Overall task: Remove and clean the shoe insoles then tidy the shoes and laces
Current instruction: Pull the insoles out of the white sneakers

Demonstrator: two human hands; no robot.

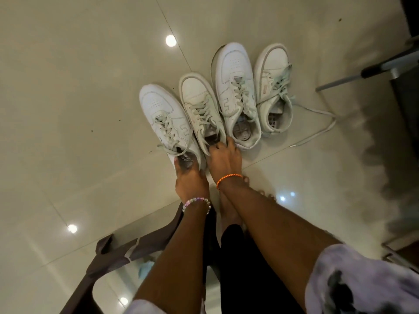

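Several white sneakers stand in a row on the floor, toes pointing away from me. My left hand [189,175] grips the heel opening of the leftmost sneaker [158,109], fingers reaching inside it. My right hand [223,157] grips the heel collar of the second sneaker [199,98]. The third sneaker [235,80] and the fourth sneaker [272,73] stand untouched to the right. A loose lace [317,130] trails from the fourth sneaker across the floor. Whether insoles lie inside the two held sneakers is hidden by my fingers.
Glossy cream floor tiles [79,98] surround the shoes. A dark brown plastic chair [108,257] is under me at the lower left. A metal furniture leg [353,75] slants in at the upper right. My bare feet [231,214] rest just behind the shoes.
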